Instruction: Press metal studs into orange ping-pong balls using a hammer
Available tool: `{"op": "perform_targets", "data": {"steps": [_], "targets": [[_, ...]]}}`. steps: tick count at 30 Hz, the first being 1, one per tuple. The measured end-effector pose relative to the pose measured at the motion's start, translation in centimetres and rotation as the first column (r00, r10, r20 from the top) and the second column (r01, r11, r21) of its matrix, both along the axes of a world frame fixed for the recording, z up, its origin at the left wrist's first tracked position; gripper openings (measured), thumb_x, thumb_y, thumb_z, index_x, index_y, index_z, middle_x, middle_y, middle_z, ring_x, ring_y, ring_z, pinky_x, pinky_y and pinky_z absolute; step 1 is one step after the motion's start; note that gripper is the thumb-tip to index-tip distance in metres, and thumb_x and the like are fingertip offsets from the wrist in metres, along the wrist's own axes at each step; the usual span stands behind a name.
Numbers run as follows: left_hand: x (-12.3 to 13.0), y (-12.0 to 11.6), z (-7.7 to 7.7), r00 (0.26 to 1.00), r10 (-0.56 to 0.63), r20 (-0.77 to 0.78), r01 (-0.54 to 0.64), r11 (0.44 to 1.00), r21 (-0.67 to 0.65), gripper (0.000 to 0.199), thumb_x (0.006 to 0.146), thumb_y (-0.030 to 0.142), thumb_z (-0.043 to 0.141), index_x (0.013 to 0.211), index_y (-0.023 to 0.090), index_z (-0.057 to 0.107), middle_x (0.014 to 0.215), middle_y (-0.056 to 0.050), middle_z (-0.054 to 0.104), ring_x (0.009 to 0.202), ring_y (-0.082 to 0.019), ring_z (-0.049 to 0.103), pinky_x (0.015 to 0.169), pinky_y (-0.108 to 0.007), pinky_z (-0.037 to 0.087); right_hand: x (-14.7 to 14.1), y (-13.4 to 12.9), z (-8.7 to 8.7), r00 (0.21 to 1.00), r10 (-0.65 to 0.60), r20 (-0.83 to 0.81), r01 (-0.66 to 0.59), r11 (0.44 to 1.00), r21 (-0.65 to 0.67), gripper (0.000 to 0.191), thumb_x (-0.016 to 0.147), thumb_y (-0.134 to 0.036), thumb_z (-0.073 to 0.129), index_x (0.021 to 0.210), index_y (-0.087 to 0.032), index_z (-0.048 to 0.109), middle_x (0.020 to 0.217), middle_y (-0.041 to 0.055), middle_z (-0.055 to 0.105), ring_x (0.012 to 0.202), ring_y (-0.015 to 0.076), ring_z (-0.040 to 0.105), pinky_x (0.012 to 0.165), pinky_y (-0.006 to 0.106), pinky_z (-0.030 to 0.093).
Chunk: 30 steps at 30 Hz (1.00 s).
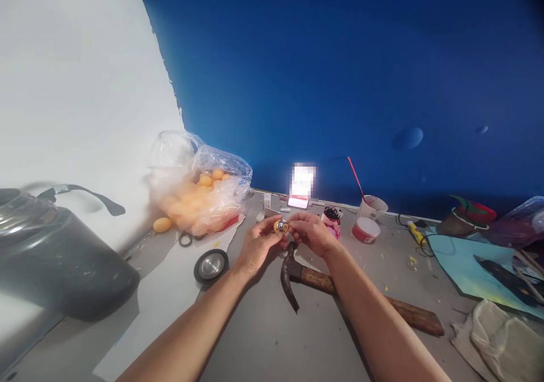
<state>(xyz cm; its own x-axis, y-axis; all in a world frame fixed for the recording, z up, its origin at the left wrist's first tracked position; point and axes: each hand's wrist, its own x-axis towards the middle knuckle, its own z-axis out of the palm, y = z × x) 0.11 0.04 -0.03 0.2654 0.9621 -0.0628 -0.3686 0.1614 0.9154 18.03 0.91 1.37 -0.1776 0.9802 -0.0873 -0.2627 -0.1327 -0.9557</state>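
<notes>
In my left hand is a small round yellow-orange piece with a shiny silver middle, pinched between thumb and fingers. Closed too, my right hand has its thumb and fingertips against the right side of the piece. Whether those fingertips hold some smaller part cannot be made out. Just below the hands lies a claw hammer, its rusty head to the left and its wooden handle running under my right forearm. A black round object with a metal centre rests to the left of my left wrist.
Clear plastic bags of orange balls and a loose orange ball are at the left. A dark grey container stands nearer. Behind are a lit screen, a stained jar and a white cup; a cloth glove lies right.
</notes>
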Motion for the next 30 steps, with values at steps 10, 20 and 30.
{"op": "perform_targets", "data": {"steps": [10,20,30], "targets": [[-0.2,0.22,0.29,0.989,-0.031,0.147,0.044,0.995,-0.09,0.048,0.07,0.021,0.091,0.114,0.015,0.073,0.09,-0.006,0.075,0.072,-0.015,0.071,0.069,-0.028,0.059,-0.04,-0.25,0.21,0.988,0.101,-0.118,-0.1,0.995,0.014,0.038,0.06,-0.038,0.097,0.079,-0.017,0.072,0.065,-0.0013,0.063,0.054,0.008,0.05,0.05,0.021,0.035],[-0.12,0.12,-0.04,0.999,-0.012,0.05,0.012,1.0,-0.006,0.05,0.072,0.029,0.087,0.119,0.022,0.073,0.092,-0.002,0.074,0.076,-0.014,0.068,0.07,-0.027,0.053,0.06,-0.03,-0.26,0.991,0.136,-0.018,-0.135,0.99,0.034,0.042,0.067,-0.047,0.096,0.08,-0.016,0.071,0.071,0.0006,0.069,0.054,0.0063,0.051,0.049,0.019,0.034],[0.01,0.24,-0.1,1.0,0.013,0.003,-0.013,0.999,0.034,0.049,0.071,0.028,0.085,0.119,0.023,0.073,0.096,-0.002,0.073,0.073,-0.013,0.065,0.066,-0.026,0.052,0.07,0.32,-0.6,0.991,0.098,0.091,-0.105,0.992,0.073,0.035,0.068,-0.043,0.091,0.083,-0.015,0.075,0.073,0.0041,0.075,0.054,0.0074,0.054,0.047,0.019,0.033]]}}
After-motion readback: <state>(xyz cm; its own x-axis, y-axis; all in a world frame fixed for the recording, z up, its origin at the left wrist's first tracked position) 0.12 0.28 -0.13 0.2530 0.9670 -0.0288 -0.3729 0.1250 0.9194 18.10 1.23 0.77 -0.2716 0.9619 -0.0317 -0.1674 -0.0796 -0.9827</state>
